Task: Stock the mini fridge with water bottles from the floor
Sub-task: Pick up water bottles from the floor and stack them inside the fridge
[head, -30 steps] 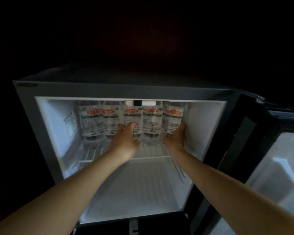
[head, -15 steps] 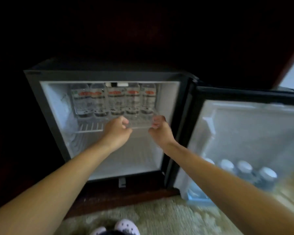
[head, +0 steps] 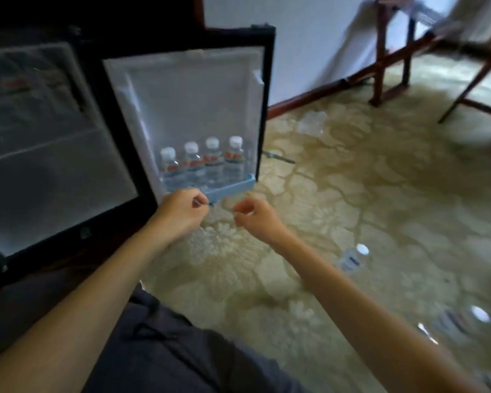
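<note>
Currently L hand [head: 183,209] & R hand [head: 255,217] loosely curled, empty; bottle [head: 352,258] lower right could be tipped by hasty reach.

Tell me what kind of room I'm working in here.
Probably a hotel room, though I can't be sure: a mini fridge with water bottles in its door, patterned carpet, and a wooden folding stand like a luggage rack.
</note>
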The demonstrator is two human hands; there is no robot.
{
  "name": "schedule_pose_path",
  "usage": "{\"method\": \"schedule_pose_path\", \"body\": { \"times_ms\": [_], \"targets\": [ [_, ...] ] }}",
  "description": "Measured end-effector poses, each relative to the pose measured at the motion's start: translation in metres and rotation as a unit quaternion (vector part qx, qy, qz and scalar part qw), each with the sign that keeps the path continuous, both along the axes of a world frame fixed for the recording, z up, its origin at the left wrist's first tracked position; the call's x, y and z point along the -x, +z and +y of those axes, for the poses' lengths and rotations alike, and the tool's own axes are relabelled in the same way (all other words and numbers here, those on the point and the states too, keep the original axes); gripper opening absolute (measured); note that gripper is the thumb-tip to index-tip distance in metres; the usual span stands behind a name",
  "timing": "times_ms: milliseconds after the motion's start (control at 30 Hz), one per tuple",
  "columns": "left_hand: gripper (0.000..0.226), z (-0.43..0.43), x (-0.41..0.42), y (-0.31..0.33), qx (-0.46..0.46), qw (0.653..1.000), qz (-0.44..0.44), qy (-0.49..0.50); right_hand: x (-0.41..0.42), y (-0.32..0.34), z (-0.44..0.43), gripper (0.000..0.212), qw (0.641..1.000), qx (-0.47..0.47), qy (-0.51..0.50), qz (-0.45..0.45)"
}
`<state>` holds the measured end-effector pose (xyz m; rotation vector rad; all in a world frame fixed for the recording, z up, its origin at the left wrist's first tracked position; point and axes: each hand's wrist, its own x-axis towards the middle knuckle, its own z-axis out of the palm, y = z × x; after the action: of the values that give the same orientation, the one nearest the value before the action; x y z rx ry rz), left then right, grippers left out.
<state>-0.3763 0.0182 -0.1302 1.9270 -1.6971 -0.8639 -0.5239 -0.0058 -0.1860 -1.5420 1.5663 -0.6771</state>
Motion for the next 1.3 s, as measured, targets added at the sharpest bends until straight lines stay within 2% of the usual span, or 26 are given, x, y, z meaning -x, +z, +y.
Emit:
{"method": "schedule_pose_path", "body": {
  "times_ms": [367,467,567,667,733,967,1100,1300],
  "targets": [
    [0.022,0.068,0.218,-0.071,-0.114,0.97,0.023,-0.214,0.19,-0.1,0.113,0.014,0.977,-0.154,-0.142,0.029],
    [0.022,0.074,0.244,-0.079,-0.135,0.96,0.001,-0.247,0.224,-0.119,0.117,0.025,0.965,-0.16,-0.198,0.06],
    [0.022,0.069,0.253,-0.086,-0.141,0.958,-0.01,-0.25,0.248,-0.131,0.106,0.039,0.956,-0.155,-0.226,0.1],
    [0.02,0.059,0.252,-0.091,-0.145,0.96,-0.015,-0.238,0.259,-0.141,0.082,0.056,0.957,-0.148,-0.185,0.169],
    [0.02,0.051,0.25,-0.094,-0.145,0.962,-0.016,-0.229,0.262,-0.147,0.064,0.064,0.957,-0.148,-0.172,0.181],
    [0.022,0.027,0.238,-0.104,-0.153,0.964,-0.021,-0.215,0.26,-0.161,0.011,0.055,0.933,-0.167,-0.138,0.286],
    [0.022,0.022,0.231,-0.113,-0.176,0.961,-0.011,-0.211,0.258,-0.169,-0.001,0.056,0.931,-0.148,-0.153,0.296],
    [0.02,0.016,0.218,-0.12,-0.193,0.961,0.01,-0.199,0.261,-0.179,0.014,0.063,0.94,-0.156,-0.118,0.28]
  ]
}}
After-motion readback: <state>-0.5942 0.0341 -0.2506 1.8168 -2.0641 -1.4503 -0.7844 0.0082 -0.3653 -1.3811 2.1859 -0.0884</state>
